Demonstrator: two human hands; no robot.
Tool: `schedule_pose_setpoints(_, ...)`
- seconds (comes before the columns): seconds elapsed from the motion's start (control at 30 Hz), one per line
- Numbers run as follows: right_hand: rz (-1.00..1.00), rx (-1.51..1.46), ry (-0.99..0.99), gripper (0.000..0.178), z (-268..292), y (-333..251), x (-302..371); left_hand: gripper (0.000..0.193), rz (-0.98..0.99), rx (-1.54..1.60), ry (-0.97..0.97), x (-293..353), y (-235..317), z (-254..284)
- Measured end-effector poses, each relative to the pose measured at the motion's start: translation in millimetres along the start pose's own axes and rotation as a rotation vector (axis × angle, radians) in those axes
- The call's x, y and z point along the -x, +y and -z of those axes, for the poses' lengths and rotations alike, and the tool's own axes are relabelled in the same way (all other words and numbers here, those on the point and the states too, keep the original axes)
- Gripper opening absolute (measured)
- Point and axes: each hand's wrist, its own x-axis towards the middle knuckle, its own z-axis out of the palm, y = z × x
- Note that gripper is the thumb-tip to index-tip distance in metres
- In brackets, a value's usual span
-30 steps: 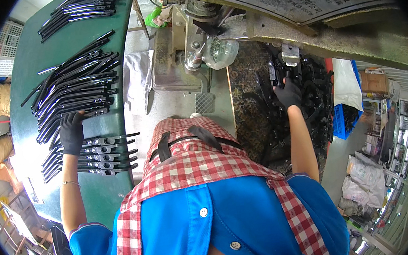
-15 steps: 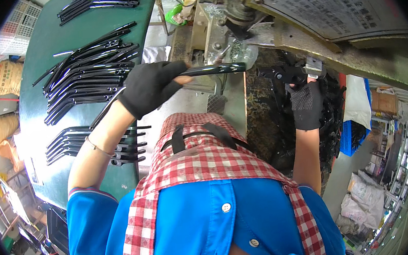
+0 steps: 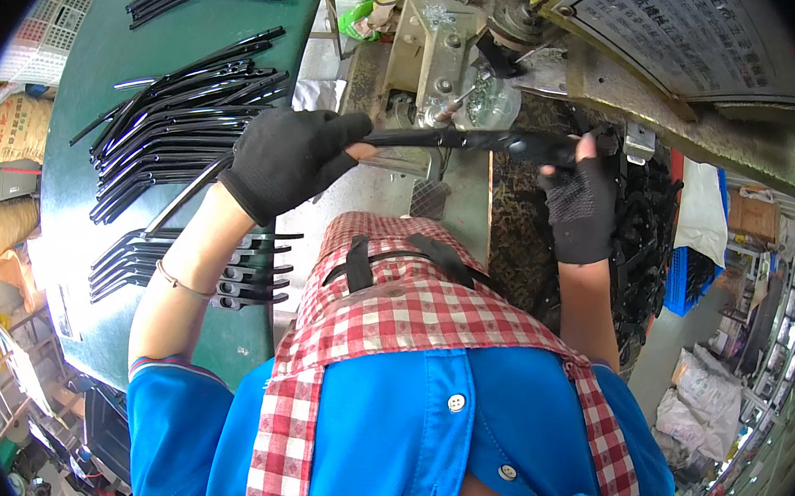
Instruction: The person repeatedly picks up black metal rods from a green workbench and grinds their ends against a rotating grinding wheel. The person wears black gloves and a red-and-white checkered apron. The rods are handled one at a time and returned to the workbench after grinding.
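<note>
leftward comes my right hand, grasping a black part; my left hand grips the tube, pointing right toward it.

Green table at left, glare along its outer edge; grey floor; toward the blurred right rim, probably shelving

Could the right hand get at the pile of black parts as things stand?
Probably yes: the right hand is beside the pile, nothing visible between, though it seems occupied with the black tube.
</note>
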Motion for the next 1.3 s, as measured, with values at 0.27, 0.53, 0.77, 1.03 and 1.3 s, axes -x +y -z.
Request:
schedule_pose_setpoints(0.27, 0.075, 0.105, 0.021, 0.026, -39.5, 11.9, 31.2, 0.020, 0.001, -0.075, -0.025, 4.5, 7.6, 0.0)
schedule_pose_setpoints(0.53, 0.139, 0.843, -0.393, 0.029, 9.5, 1.3, 34.6, 0.022, 0.027, -0.100, -0.165, -2.5, -4.8, -2.2)
schedule_pose_setpoints(0.77, 0.539, 1.856, -0.653, 0.042, -6.7, -27.6, -1.0, 0.025, -0.076, 0.050, -0.137, 3.4, -14.2, 2.4)
schedule_pose_setpoints(1.03, 0.539, 1.806, -0.663, 0.041, -5.3, -30.8, -9.6, 0.045, 0.447, 0.006, -0.033, 83.8, -77.2, 10.9)
schedule_pose_setpoints(1.3, 0.369, 1.711, -0.785, 0.044, -32.2, -44.5, -10.3, 0.044, 0.516, 0.085, -0.030, 88.2, -59.8, 21.2)
